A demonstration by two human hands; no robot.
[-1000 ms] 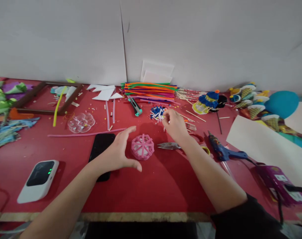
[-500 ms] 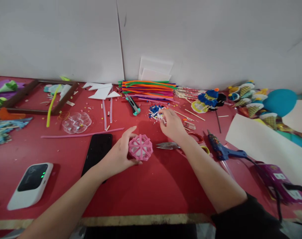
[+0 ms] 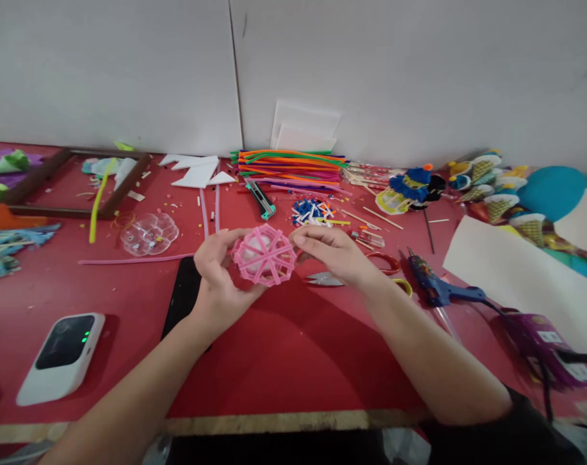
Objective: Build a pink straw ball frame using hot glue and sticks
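My left hand (image 3: pixel 218 274) is wrapped round the left side of a pink lattice craft piece (image 3: pixel 265 255), round with spoke-like strips and something white inside. It is held up above the red table. At its right edge, my right hand (image 3: pixel 329 252) has thumb and fingers pinched together; whatever is between them is hidden or too small to name. Whether those fingertips touch the pink piece, I cannot tell. Scissors (image 3: pixel 326 279) lie below my right hand, partly covered by it. A pile of small blue and white cut bits (image 3: pixel 310 210) lies just beyond.
A black phone (image 3: pixel 181 294) lies under my left wrist, and a white device (image 3: pixel 61 358) at left. Bundled pipe cleaners (image 3: pixel 293 168) and a utility knife (image 3: pixel 261 200) lie toward the wall. A glue gun (image 3: pixel 433 284) is at right, with a purple box (image 3: pixel 540 345) and cords.
My left hand has lifted the pink lattice piece up and slightly away from me. My right hand has come back from the pile of cut bits to the piece's right edge.
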